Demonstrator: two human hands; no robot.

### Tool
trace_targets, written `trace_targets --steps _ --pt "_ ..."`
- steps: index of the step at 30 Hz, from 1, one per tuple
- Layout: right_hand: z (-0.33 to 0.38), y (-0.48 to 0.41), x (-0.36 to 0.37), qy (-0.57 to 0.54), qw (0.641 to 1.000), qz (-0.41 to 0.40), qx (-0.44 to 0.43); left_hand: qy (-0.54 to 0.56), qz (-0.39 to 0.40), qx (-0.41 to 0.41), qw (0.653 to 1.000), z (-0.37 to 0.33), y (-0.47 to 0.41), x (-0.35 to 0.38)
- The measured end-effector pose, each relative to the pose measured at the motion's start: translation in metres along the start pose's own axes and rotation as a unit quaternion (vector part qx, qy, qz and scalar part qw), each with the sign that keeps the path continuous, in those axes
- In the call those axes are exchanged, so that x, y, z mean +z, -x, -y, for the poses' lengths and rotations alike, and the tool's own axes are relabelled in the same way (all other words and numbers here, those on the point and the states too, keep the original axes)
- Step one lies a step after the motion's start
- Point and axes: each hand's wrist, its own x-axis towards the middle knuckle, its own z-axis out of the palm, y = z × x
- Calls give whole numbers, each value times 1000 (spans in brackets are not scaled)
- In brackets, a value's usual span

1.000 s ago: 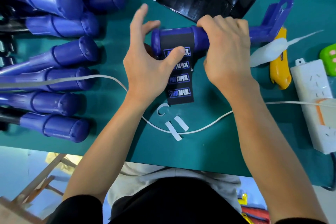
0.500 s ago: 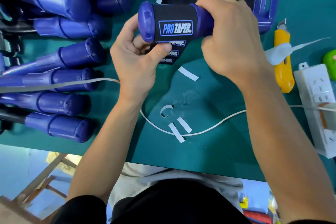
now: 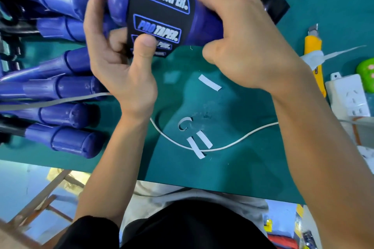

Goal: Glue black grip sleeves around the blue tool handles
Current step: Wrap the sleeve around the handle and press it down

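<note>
I hold a blue tool handle point(image 3: 118, 0) up above the green table, its rounded end toward the left. A black grip sleeve point(image 3: 162, 16) printed with blue-and-white PRO TAPER logos is wrapped around it. My left hand point(image 3: 119, 62) pinches the sleeve's lower edge, thumb on the front, fingers behind. My right hand point(image 3: 249, 44) grips the handle's shaft just right of the sleeve. Several more blue handles point(image 3: 66, 141) lie in a row at the left. A pile of black sleeves point(image 3: 273, 0) with white backing strips lies at the back.
On the green table point(image 3: 232, 170) lie white backing strips point(image 3: 209, 82), a thin white cable point(image 3: 222, 147), a yellow utility knife point(image 3: 313, 50), a white glue tube point(image 3: 315, 58) and a white power strip point(image 3: 348, 95). The table's front edge is near my body.
Both hands lifted the handle off the table toward the camera and rolled it, winding the hanging sleeve around it. My left hand went from an open touch to pinching the sleeve's edge.
</note>
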Motion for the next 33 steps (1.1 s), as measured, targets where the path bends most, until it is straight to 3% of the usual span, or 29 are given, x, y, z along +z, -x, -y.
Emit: trace_targets --steps 3,6,11,21,33 --pt "7 6 6 -57 996 64 -8 41 -4 -1 999 -3 -4 -2" --pt "3 17 12 -116 986 118 29 66 22 -58 996 0 -5 -3" --pt "-22 37 15 -275 938 186 99 76 90 -160 980 1 6 2" --pt "-46 57 21 -404 887 173 145 80 153 -224 959 3 23 15" --pt "-63 61 28 -479 845 174 163 104 207 -220 948 11 25 16"
